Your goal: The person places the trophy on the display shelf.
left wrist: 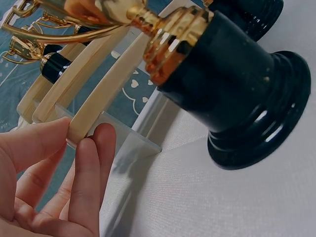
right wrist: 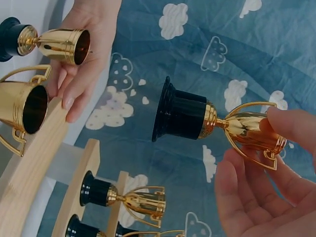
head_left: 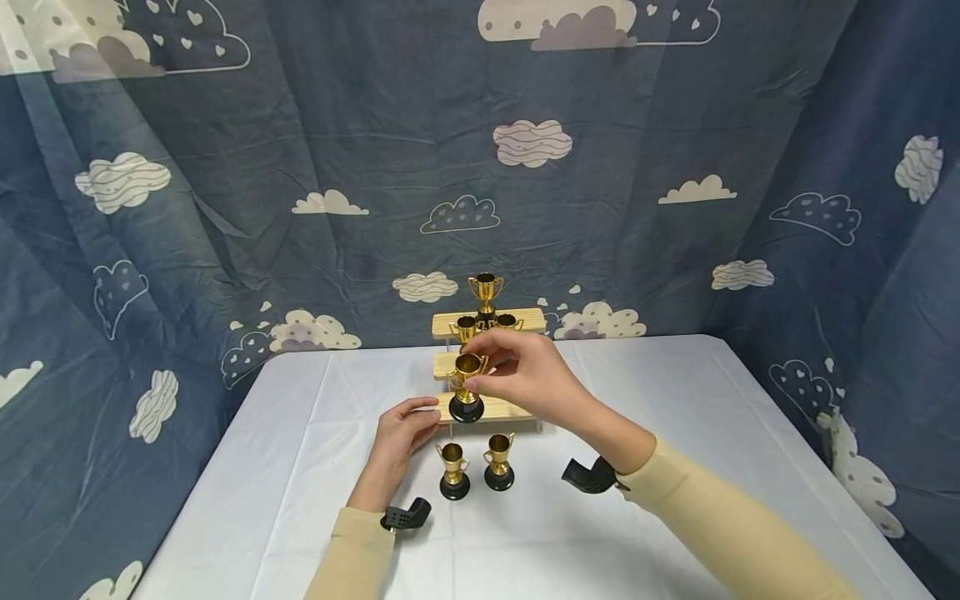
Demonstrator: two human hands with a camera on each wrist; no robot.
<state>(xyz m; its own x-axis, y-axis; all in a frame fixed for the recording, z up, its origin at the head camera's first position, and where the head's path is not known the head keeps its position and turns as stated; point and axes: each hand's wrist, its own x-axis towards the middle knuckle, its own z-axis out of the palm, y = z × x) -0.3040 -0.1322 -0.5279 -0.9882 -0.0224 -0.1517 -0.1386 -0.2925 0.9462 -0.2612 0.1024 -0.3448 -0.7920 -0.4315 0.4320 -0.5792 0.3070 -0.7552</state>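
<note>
My right hand [head_left: 538,379] pinches a small gold trophy cup [right wrist: 192,118] by its cup, holding it above the lowest step of a wooden display stand [head_left: 504,408]. The black base hangs free of the wood in the right wrist view. With thumb and fingers, my left hand [left wrist: 54,173] grips the left end of that lowest step. Another trophy cup [head_left: 486,292] stands on the top step. Two more, a left one [head_left: 467,327] and a right one [head_left: 508,320], are on the middle step, partly hidden behind my right hand.
Two trophy cups stand on the white-covered table [head_left: 300,500] in front of the stand, a left one [head_left: 453,475] and a right one [head_left: 498,463]. A dark blue curtain [head_left: 390,108] with cloud prints hangs behind and at both sides.
</note>
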